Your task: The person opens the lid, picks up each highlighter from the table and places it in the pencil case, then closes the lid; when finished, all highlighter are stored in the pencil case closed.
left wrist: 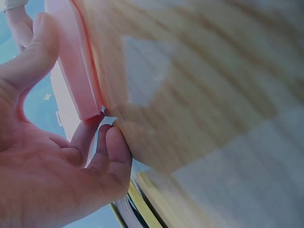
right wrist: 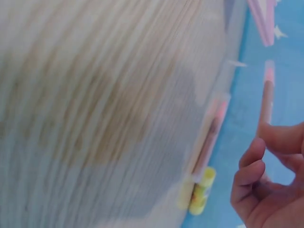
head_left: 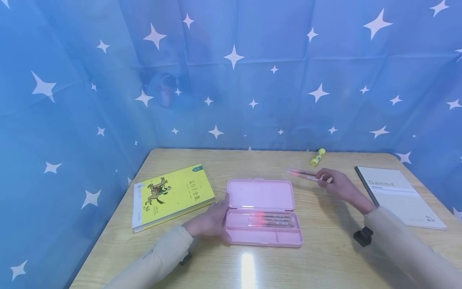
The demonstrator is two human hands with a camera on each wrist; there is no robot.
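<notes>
An open pink pencil case (head_left: pixel 260 193) lies on the table, its lid laid back. Several pens (head_left: pixel 274 220) with reddish ends sit in its upper compartment. My left hand (head_left: pixel 213 220) holds the case's left side, thumb near the front corner and fingers farther back; in the left wrist view, a fingertip touches the case edge. Right of the case, my right hand (head_left: pixel 337 184) pinches a slim pen (right wrist: pixel 267 102) between thumb and fingers, its pink end pointing away from the hand. A second similar pen (right wrist: pixel 209 137) lies on the table beyond that hand.
A yellow glue stick (head_left: pixel 317 157) lies near the back edge of the table. A thick yellow book (head_left: pixel 177 194) is left of my left hand. At the right lies a white notebook (head_left: pixel 400 196) with a dark spine. A blue star-patterned curtain (head_left: pixel 267 88) hangs behind.
</notes>
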